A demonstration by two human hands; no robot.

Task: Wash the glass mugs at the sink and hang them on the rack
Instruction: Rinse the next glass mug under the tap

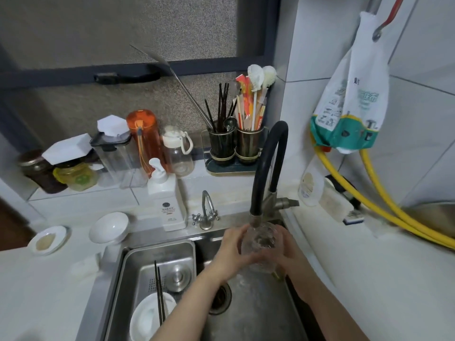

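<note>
A clear textured glass mug (259, 242) is held upright directly under the spout of the black hose faucet (268, 168), over the steel sink (256, 313). Water seems to run into it and spill below. My left hand (234, 249) wraps the mug's left side, and my right hand (286, 247) cups its right side. A dark, brass-coloured piece shows below the mug near my right wrist. No hanging rack is visible.
A steel drain tray (138, 262) in the sink's left half holds a white bowl, black chopsticks and a metal lid. A small second tap (206, 212) and a white soap dispenser (167, 200) stand behind. Bowls, jars, bottles and a utensil holder line the counter. Yellow hoses run at right.
</note>
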